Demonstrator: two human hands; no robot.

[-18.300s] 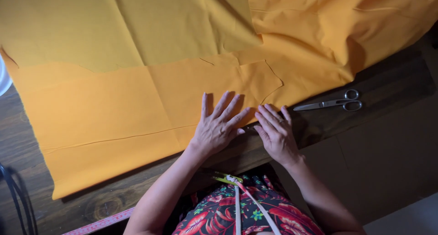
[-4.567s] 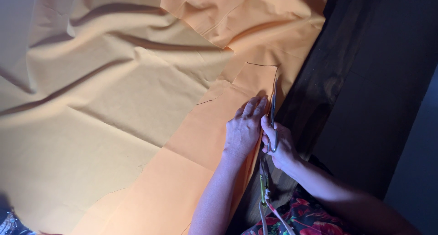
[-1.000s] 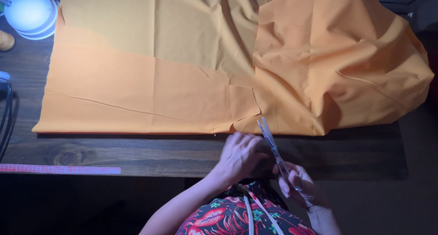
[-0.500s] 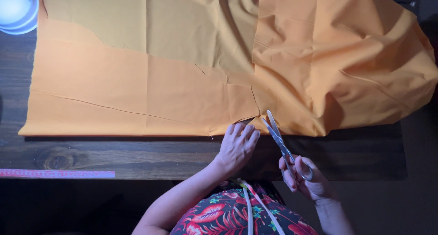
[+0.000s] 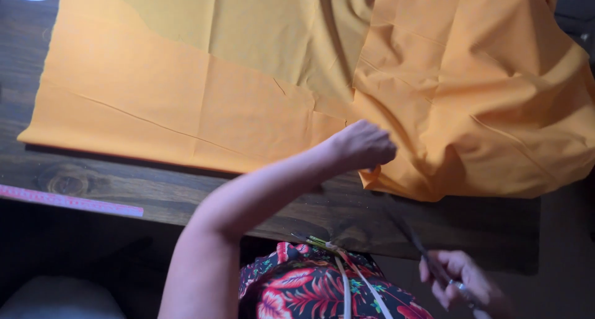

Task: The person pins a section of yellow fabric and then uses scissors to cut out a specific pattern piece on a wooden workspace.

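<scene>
Since half a second ago, the scissors (image 5: 427,257) have been drawn back off the cloth toward the body, gripped in the right hand (image 5: 462,285), blades pointing up-left. The left hand (image 5: 362,147), nearer the work, is closed on the orange fabric (image 5: 186,114) at its cut edge. Ahead of both hands, the fabric lies lengthwise across the bench (image 5: 186,195).

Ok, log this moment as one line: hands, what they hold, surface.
left hand: gripping orange fabric edge | right hand: holding scissors, off the cloth | surface: dark wooden table
</scene>
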